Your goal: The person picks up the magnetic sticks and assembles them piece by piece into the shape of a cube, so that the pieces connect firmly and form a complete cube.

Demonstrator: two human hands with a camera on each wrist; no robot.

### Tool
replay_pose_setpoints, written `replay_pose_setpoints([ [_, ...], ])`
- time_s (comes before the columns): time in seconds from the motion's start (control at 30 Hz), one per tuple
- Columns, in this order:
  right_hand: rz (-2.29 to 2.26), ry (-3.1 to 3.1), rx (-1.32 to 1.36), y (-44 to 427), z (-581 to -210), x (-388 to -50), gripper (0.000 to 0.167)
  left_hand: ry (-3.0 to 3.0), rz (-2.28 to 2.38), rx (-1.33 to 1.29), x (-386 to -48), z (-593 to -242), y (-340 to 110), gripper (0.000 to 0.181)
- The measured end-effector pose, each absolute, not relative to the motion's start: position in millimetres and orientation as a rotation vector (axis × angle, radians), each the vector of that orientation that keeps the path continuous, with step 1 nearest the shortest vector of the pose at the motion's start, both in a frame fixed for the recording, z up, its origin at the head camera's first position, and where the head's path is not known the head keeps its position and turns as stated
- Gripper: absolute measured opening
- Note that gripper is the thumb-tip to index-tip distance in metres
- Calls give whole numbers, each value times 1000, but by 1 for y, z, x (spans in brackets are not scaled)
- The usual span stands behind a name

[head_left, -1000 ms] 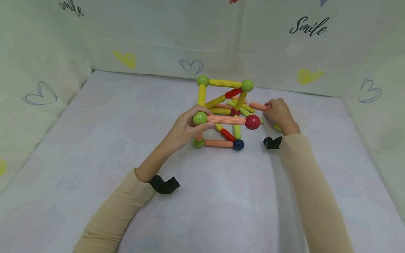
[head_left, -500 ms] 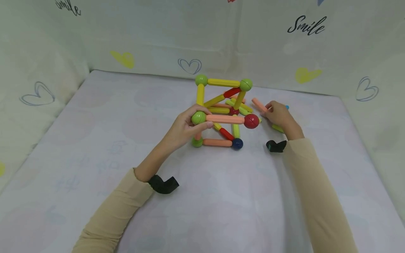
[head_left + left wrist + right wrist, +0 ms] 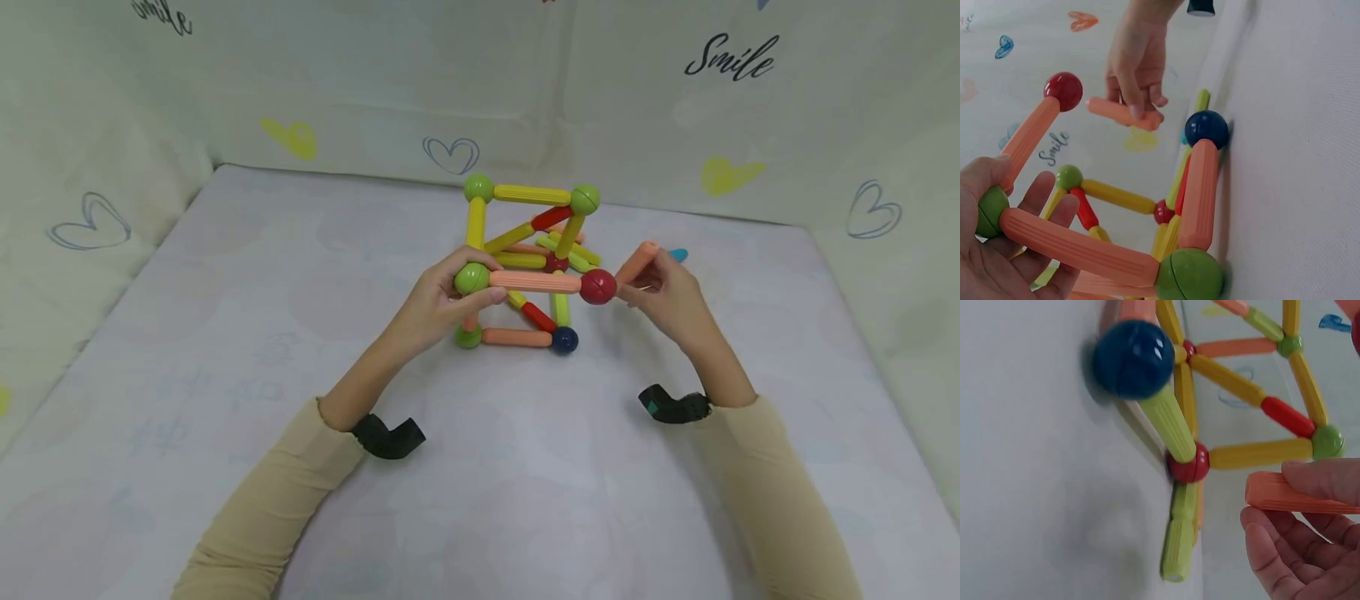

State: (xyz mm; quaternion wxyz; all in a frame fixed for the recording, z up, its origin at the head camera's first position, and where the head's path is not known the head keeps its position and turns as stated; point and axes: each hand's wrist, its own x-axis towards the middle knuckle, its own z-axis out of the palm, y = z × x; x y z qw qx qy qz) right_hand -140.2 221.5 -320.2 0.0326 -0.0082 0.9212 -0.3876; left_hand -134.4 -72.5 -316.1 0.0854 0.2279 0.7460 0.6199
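A frame of ribbed rods and coloured balls stands on the white table. My left hand [image 3: 431,312] grips its upper front green ball [image 3: 472,279]. From that ball a salmon rod [image 3: 536,282] runs right to a red ball [image 3: 598,287], whose underside is unsupported. Just right of this red ball, my right hand [image 3: 675,296] pinches another salmon rod [image 3: 637,262] between thumb and fingers. That rod tilts in the head view; in the left wrist view a small gap separates it from the red ball. Below, a dark blue ball [image 3: 565,340] forms the lower front corner.
Loose rods, among them a yellow-green rod [image 3: 1177,550], lie on the table behind and beside the frame. A light blue piece [image 3: 678,255] shows behind my right hand. A patterned cloth wall [image 3: 360,100] rises beyond the table's far edge.
My right hand has lifted the salmon rod from the loose pieces, moved it nearer to me beside the red ball, and turned it more upright. My left hand has stayed in place.
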Motion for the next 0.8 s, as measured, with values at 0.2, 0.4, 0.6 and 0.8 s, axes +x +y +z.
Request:
replay_pose_setpoints([
  [0.2,-1241,2867,-360,205,-333,-116,33,2223,1854,693,-135,-318,-72,27],
  [0.4,-1155,2906,-492,194,-344,-107,33,2238,1847,695,-135,-318,-73,27],
  [0.6,-1113,2929,-462,188,-343,-104,35,2248,1842,693,-136,-317,-73,27],
  [0.8,-1104,2921,-452,185,-343,-102,32,2242,1850,697,-136,-317,-73,27],
])
